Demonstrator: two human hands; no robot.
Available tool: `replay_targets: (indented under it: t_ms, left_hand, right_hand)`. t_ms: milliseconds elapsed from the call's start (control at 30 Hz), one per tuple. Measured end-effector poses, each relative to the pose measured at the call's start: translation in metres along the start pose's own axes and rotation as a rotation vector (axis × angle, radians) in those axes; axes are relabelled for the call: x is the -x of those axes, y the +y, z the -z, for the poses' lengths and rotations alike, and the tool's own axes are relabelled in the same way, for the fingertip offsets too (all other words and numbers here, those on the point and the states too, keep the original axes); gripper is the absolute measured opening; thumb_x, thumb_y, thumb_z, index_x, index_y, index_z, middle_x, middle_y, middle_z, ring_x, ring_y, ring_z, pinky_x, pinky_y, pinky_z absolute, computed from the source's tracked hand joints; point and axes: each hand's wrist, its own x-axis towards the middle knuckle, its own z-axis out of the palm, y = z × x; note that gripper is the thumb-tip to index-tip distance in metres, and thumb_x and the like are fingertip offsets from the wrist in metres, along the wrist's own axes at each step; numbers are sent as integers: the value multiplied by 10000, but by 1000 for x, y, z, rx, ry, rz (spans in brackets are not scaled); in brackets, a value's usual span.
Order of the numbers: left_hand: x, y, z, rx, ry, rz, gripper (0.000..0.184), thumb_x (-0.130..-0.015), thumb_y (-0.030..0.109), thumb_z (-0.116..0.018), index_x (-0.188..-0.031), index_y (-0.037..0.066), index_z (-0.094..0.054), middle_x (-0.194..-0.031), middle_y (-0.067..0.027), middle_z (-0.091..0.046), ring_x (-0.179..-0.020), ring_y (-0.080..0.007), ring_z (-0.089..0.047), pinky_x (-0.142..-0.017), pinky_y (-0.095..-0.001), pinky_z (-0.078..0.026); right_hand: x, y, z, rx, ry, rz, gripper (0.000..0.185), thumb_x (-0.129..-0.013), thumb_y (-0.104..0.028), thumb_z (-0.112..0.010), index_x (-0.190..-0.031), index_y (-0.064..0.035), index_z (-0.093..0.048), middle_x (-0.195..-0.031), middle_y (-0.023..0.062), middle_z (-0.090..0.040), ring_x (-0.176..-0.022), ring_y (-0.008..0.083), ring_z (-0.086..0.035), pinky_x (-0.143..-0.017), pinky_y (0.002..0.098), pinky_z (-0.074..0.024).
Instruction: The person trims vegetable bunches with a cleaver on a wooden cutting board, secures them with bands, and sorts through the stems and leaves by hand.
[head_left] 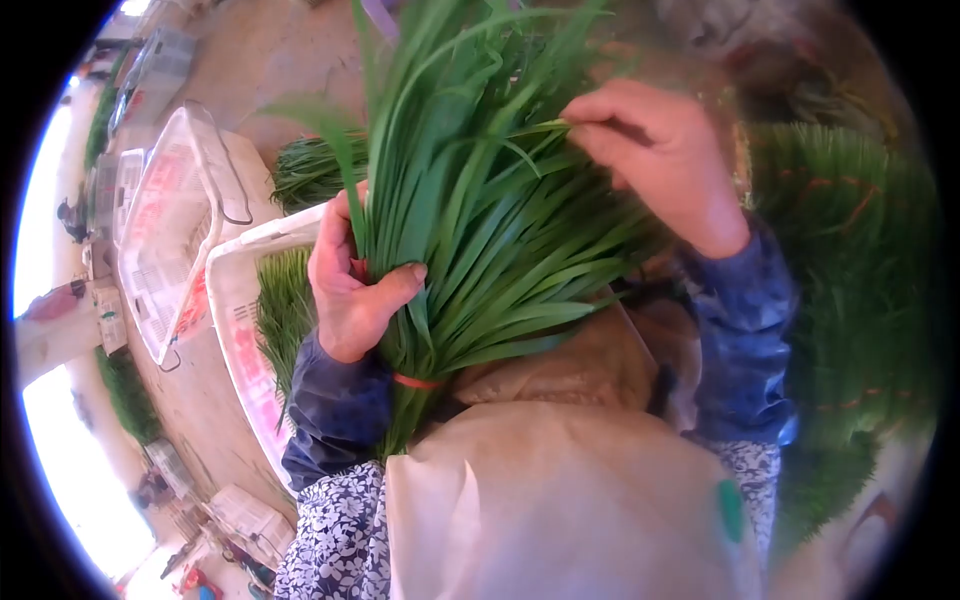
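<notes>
Left hand pose: we see the left hand (350, 290) raised in front of the body, forearm climbing from the lower left, thumb laid across the leaves and fingers curled at their left edge.
Left hand state: clamped around the leaf bunch (470, 220), just above its orange-red band (418, 382).
Right hand pose: we find the right hand (665, 150) higher, forearm upright, fingers pointing inward over the leaves.
Right hand state: thumb and forefinger together, pinched on the end of a yellowish leaf (543, 127).
Bunch position: we place it between the two hands, stems down near the brown apron (570, 500), tops spreading upward and toward the right hand.
Bunch appearance: long, flat, deep-green blades, gathered tightly at the band and fanned above; we note a few bent blades and blurred outer ones.
Left surroundings: a white basket (228, 300) beside the left arm, with thin cut greens (285, 300) inside; a second basket (165, 240) stands further out.
Right surroundings: we record piled greens (835, 270) with reddish bands beyond the right sleeve (740, 330), blurred.
</notes>
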Motion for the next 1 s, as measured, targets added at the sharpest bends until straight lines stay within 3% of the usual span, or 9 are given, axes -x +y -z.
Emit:
replay_targets:
  t_ms: [233, 333, 433, 467, 567, 700, 833, 933, 1000]
  left_hand:
    - [15, 15, -11, -373, -21, -237, 449, -713, -28, -677, -1145, -15, -553, -1076, -121, -615, -960, -213, -599, -851, -327, -482]
    - [6, 30, -28, -794, -455, -807, 396, -648, 51, -724, -1028, 39, -615, -1093, -158, -618, -1016, -350, -603, -853, -429, -494]
    - [17, 48, -40, -910, -596, -1003, 336, -738, 163, -719, -1063, 104, -653, -1217, -77, -635, -1161, -360, -566, -966, -511, -438]
    - [16, 40, -34, -864, -434, -1071, 582, -701, 236, -775, -1235, 87, -597, -1298, -137, -577, -1193, -398, -541, -1027, -524, -389]
    - [30, 45, 11, -772, -562, -187, 1128, -564, 299, -877, -1486, 29, -285, -1428, -259, -385, -1229, -453, -491, -1062, -464, -383]
    - [51, 27, 20, -709, -462, 165, 1089, -556, 221, -864, -1471, 20, -310, -1404, -257, -408, -1250, -435, -493, -1012, -409, -449]
    - [58, 52, 11, -1090, -564, -399, 918, -594, 152, -786, -1439, 121, -428, -1329, -268, -468, -858, -345, -568, -747, -420, -472]
    - [60, 47, 14, -1418, -641, -518, 753, -639, 238, -784, -1343, 198, -520, -1371, -235, -472, -1027, -398, -544, -825, -476, -446]
    - [58, 46, 9, -1335, -660, -446, 696, -617, 232, -802, -1270, 165, -572, -1386, -233, -454, -1141, -434, -504, -890, -517, -418]
  right_hand:
    - [10, 22, 11, -413, -119, -463, 133, -895, -125, -656, -996, -41, -679, -789, -3, -655, -551, 80, -587, -486, 220, -427]
    - [5, 45, 16, -523, -164, -593, 114, -876, -116, -654, -971, -56, -678, -793, 3, -655, -562, 94, -603, -475, 230, -425]
    - [13, 71, 16, -581, -26, -550, 111, -865, -110, -631, -947, -43, -665, -810, 16, -653, -580, 119, -609, -507, 246, -443]
    - [13, 69, 15, -583, 66, -569, 110, -860, -100, -627, -945, -37, -656, -817, 24, -652, -610, 127, -616, -541, 242, -454]
    - [12, 49, 26, -362, 30, -396, 201, -838, -23, -630, -1036, -13, -596, -861, 19, -645, -792, 109, -604, -694, 241, -469]
    - [18, 62, 19, -24, 154, -8, 177, -830, 21, -652, -1003, 7, -617, -900, 18, -643, -875, 94, -584, -765, 269, -481]
    - [7, 18, 31, 21, 85, 18, 192, -845, 46, -626, -1032, 7, -648, -894, 25, -644, -847, 125, -599, -756, 273, -485]
    - [8, -6, 57, -71, -314, -258, 175, -880, -1, -613, -1048, 16, -658, -880, 38, -649, -797, 150, -606, -731, 272, -484]
    - [23, 8, 55, 24, -330, -81, 151, -898, -60, -621, -1018, 24, -658, -862, 63, -651, -758, 152, -607, -681, 273, -482]
